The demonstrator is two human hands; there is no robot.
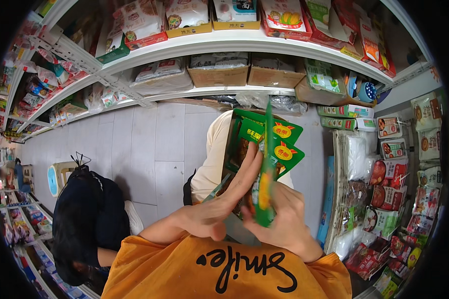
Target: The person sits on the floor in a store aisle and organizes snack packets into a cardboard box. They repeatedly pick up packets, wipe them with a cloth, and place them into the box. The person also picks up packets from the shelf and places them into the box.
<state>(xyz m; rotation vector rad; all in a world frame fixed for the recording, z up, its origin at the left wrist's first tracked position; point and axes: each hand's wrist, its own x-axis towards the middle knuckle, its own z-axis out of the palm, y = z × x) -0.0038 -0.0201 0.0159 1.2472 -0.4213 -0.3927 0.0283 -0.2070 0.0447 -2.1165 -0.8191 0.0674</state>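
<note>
My right hand grips the near end of a green snack packet. That packet stands almost edge-on to the camera and is blurred. My left hand is stretched out flat beside it, fingers straight and thumb apart. Its fingertips lie close to the packet's left face; whether they touch is unclear. Beneath both hands, more green packets with yellow and red emblems overlap each other. They sit in an open cardboard box between my knees, in light trousers. My hands hide part of the box.
Ahead stands a white shelf unit with bagged goods and cardboard cartons. On the right hang several food packets beside stacked plastic bags. A person in dark clothing crouches at left, near a small stool.
</note>
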